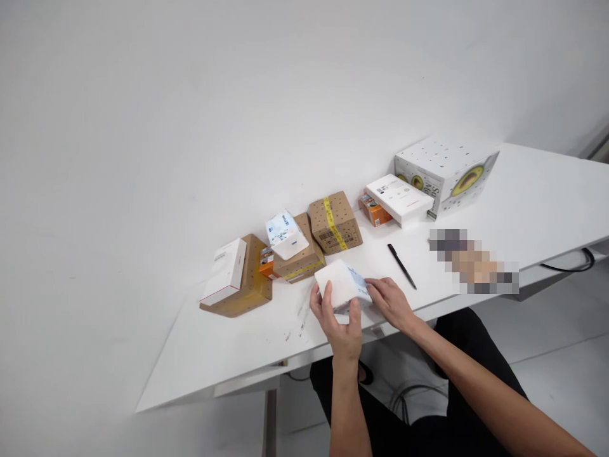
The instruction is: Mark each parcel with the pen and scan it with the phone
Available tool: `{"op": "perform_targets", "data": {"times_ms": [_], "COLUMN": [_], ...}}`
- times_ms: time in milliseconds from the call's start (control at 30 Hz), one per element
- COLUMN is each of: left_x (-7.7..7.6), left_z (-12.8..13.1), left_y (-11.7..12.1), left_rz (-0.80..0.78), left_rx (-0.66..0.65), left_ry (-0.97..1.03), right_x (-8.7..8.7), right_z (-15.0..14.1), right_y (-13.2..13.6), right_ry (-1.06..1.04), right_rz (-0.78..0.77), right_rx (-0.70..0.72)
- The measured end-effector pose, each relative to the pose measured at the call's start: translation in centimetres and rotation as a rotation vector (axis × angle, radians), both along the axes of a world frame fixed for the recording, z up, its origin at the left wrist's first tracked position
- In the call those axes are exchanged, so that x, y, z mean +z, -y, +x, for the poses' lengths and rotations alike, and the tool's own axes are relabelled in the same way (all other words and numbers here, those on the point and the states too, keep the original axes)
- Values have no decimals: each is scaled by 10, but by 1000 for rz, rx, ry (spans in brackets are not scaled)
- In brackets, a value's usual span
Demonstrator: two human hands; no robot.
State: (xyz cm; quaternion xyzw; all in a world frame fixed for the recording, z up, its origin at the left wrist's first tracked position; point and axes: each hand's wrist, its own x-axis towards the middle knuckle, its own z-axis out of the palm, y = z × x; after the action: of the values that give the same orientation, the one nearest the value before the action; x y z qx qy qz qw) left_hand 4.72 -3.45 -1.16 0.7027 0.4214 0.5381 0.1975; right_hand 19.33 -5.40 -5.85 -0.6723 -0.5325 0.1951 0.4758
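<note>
Near the front edge of the table I hold a white and blue tissue pack (pixel 335 284) between both hands. My left hand (pixel 339 324) grips it from the near left, its fingers spread around the white end and lower side. My right hand (pixel 391 303) closes on the printed right end, with its fingertips against the blue side. A similar tissue pack (pixel 286 235) rests on a cardboard box (pixel 299 263) behind my hands. To the right of the held pack, a black pen (pixel 402 266) lies on the table.
Another cardboard box (pixel 335 222) with yellow tape stands near the wall. At left, a white box (pixel 226 270) lies on a cardboard box (pixel 259 279). Orange boxes (pixel 375 211), a flat white box (pixel 399 197) and a large avocado-print box (pixel 442 168) line the back. A blurred patch covers the right front.
</note>
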Motion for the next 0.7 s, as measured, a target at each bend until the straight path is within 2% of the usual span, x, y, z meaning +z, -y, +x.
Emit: {"op": "perform_targets", "data": {"times_ms": [67,133,367,500,700], "left_x": [-2,-8,-29,-37,-57], "left_z": [1,0,-9,-9,-8], "left_y": [2,2,2,-6,-15], "left_rz": [18,-52,-328,-412,-525], "left_rx": [-13,-52,-52,-71,-83], "left_ry": [2,53,420,530,652], "right_x": [1,2,0,-2,1], "right_z": [-1,-1,1,1,4], "right_y": [-1,-1,0,2,3], "right_ry": [91,116,32,-62,-104], "right_rz": [11,21,40,21,34], "right_rx": [56,62,68,48,75]}}
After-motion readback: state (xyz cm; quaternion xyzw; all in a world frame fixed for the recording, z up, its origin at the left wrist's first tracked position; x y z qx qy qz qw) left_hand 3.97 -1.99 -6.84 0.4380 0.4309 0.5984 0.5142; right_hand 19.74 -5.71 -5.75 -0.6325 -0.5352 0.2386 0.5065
